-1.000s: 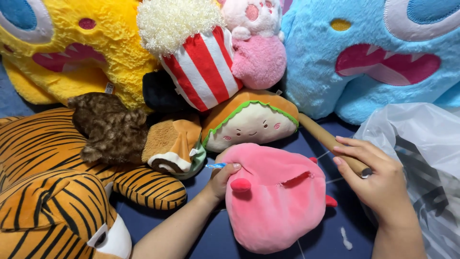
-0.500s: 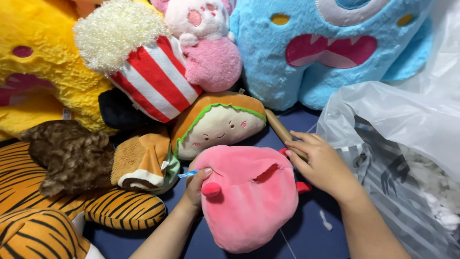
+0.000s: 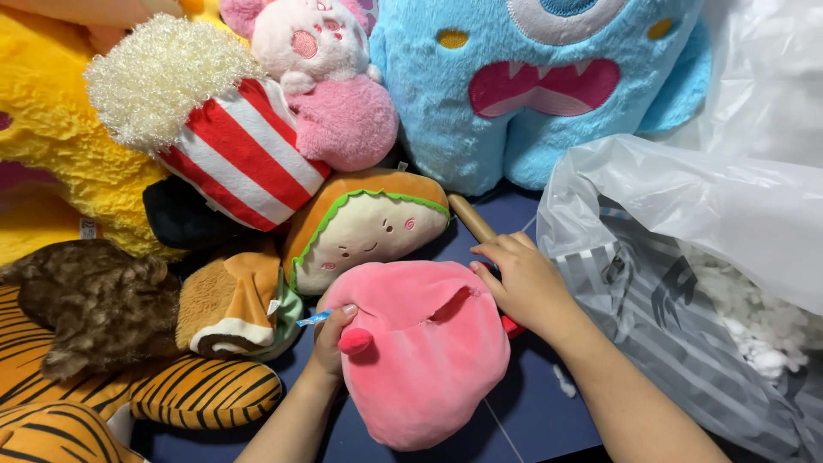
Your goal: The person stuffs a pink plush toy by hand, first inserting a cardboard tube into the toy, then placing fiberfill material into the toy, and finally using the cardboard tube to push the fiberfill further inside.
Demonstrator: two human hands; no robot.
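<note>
A pink plush toy [image 3: 424, 351] lay on the dark blue surface [image 3: 540, 411], its slit opening facing up. The left hand [image 3: 330, 339] gripped its left edge, fingers curled around it. The right hand [image 3: 527, 283] rested at its upper right edge, fingers closed over a wooden stick [image 3: 471, 219]. Just above sat a sandwich-shaped plush [image 3: 364, 227]; a plastic bag of white stuffing [image 3: 711, 257] lay to the right.
</note>
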